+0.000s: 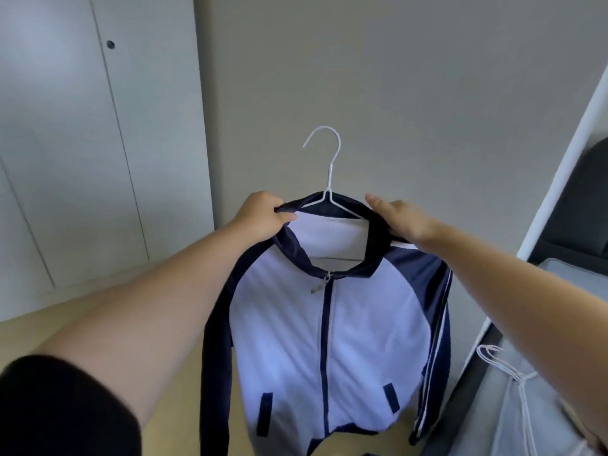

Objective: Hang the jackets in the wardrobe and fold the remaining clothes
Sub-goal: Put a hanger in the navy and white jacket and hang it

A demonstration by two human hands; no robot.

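Observation:
A white and navy zip jacket (329, 340) hangs in the air in front of me on a white wire hanger (327, 166), whose hook sticks up above the collar. My left hand (263, 215) is shut on the left side of the navy collar. On the right side of the collar and shoulder, my right hand (403, 220) grips the fabric with its fingers laid over it. The zip is done up to the collar. Both navy sleeves hang down.
Closed white wardrobe doors (82, 143) stand at the left, beside a plain grey wall. A white bed frame post (566, 159) runs along the right. Spare white wire hangers (506, 366) lie on grey bedding at the lower right. Beige floor lies below.

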